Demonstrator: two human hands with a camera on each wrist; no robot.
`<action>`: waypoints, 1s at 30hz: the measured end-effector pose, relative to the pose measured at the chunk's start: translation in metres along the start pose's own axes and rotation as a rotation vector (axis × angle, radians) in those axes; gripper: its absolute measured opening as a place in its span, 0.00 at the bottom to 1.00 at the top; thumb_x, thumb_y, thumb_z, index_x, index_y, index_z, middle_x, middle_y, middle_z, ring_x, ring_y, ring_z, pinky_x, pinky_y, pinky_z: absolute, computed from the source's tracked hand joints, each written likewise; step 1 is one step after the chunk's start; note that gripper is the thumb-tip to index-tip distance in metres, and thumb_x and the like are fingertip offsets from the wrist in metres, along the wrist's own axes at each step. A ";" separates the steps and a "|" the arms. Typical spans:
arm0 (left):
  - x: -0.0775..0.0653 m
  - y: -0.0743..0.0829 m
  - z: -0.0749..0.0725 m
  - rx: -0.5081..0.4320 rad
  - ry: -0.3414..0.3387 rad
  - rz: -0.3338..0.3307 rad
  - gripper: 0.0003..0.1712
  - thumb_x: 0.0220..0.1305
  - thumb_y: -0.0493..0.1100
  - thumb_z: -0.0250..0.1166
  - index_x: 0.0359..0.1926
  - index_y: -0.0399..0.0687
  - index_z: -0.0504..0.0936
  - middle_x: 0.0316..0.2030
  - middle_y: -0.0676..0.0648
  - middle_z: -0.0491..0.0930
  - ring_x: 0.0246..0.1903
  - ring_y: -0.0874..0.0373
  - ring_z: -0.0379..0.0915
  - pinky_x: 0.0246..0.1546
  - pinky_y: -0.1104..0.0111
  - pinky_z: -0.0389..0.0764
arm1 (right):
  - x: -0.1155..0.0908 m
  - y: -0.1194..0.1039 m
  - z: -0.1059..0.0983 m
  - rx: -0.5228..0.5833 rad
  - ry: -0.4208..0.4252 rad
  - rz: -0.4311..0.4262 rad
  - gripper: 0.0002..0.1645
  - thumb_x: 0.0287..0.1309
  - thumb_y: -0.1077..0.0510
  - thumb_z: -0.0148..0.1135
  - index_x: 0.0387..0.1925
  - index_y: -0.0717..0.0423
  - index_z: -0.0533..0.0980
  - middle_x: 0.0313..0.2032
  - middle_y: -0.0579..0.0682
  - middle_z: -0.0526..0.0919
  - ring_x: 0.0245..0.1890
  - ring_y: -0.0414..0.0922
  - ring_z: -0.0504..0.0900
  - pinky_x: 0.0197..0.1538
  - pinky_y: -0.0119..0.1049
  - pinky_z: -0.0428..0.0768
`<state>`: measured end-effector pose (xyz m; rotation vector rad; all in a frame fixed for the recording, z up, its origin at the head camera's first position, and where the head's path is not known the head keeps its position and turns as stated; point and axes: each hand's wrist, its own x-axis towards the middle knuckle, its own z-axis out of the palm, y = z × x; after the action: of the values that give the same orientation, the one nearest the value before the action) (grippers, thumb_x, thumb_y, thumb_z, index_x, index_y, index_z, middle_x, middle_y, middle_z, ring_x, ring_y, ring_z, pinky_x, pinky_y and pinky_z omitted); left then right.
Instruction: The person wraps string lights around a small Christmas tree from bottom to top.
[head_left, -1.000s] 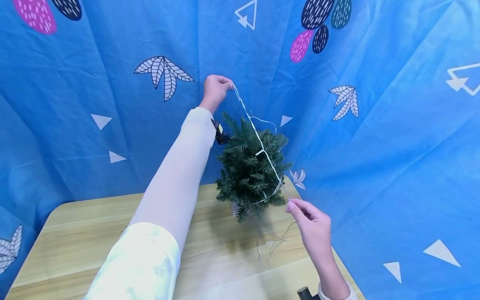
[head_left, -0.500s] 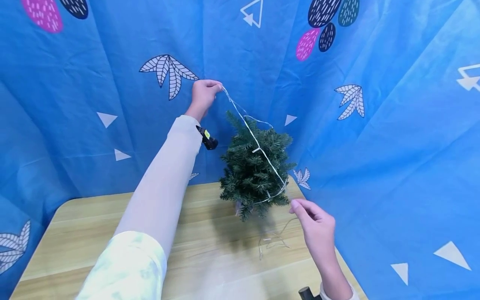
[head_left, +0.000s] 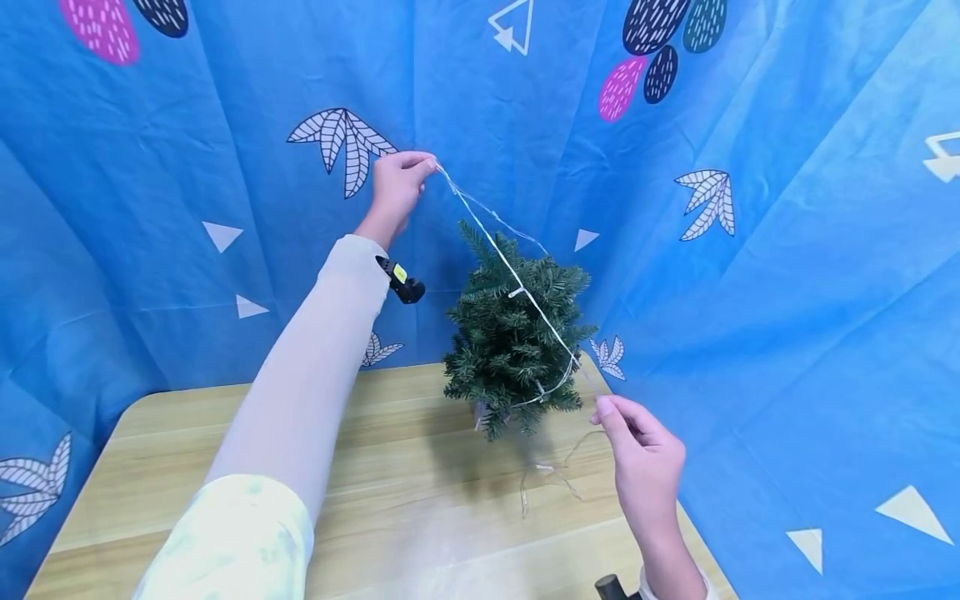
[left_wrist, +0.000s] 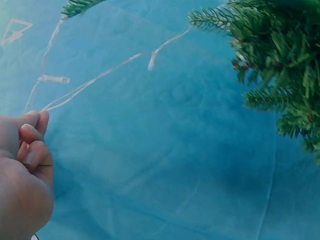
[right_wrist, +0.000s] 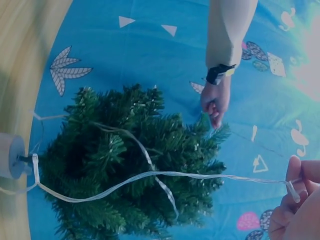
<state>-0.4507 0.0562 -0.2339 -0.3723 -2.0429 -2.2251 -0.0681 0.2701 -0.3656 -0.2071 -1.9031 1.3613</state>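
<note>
A small artificial Christmas tree (head_left: 517, 333) stands near the table's far right corner. A clear string of lights (right_wrist: 165, 173) with small bulbs runs across its front and round behind it. Above and left of the treetop, my left hand (head_left: 396, 190) pinches the string between thumb and index finger; in the left wrist view, strands fan out from those fingertips (left_wrist: 34, 117). Low on the right of the tree, my right hand (head_left: 648, 450) pinches another stretch of the same string, and a bulb shows beside the fingers in the right wrist view. Branches hide part of the string.
The wooden table (head_left: 420, 517) carries the tree, and a loose tail of the light string (head_left: 543, 468) lies in front of the trunk. A blue patterned cloth (head_left: 247, 192) hangs close behind the table and along its right side. The tree's pale base (right_wrist: 11, 155) sits below the branches.
My left hand has moved left, away from the treetop. The strand running behind the tree has straightened from a slack curve. My right hand keeps its pinch, nearly in place.
</note>
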 end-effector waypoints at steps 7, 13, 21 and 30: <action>-0.005 -0.009 -0.019 -0.166 0.034 0.023 0.15 0.67 0.45 0.68 0.51 0.43 0.87 0.42 0.51 0.84 0.28 0.61 0.69 0.33 0.69 0.72 | -0.002 -0.010 0.007 0.037 -0.038 -0.018 0.09 0.67 0.61 0.65 0.39 0.65 0.85 0.27 0.42 0.86 0.26 0.34 0.78 0.35 0.25 0.76; -0.011 -0.017 -0.032 -0.159 0.029 0.011 0.17 0.67 0.46 0.68 0.53 0.44 0.87 0.41 0.52 0.84 0.27 0.63 0.68 0.33 0.71 0.71 | -0.010 -0.017 0.014 0.061 -0.073 -0.044 0.06 0.66 0.64 0.65 0.36 0.65 0.85 0.27 0.41 0.86 0.23 0.35 0.74 0.32 0.27 0.73; -0.018 -0.040 -0.042 -0.032 0.073 -0.012 0.16 0.69 0.49 0.66 0.52 0.48 0.87 0.42 0.52 0.83 0.33 0.59 0.73 0.37 0.69 0.74 | -0.021 -0.013 0.024 0.041 -0.237 -0.073 0.05 0.65 0.66 0.65 0.38 0.59 0.86 0.29 0.44 0.86 0.31 0.37 0.82 0.39 0.28 0.80; -0.030 -0.083 -0.048 0.130 0.101 0.007 0.16 0.71 0.51 0.64 0.52 0.48 0.87 0.44 0.51 0.83 0.34 0.59 0.75 0.35 0.72 0.74 | -0.030 -0.010 0.033 0.008 -0.342 -0.070 0.05 0.63 0.62 0.68 0.35 0.49 0.87 0.30 0.45 0.86 0.30 0.39 0.82 0.33 0.31 0.80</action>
<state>-0.4464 0.0137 -0.3247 -0.2497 -2.1154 -2.0489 -0.0663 0.2259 -0.3761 0.1042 -2.1600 1.4268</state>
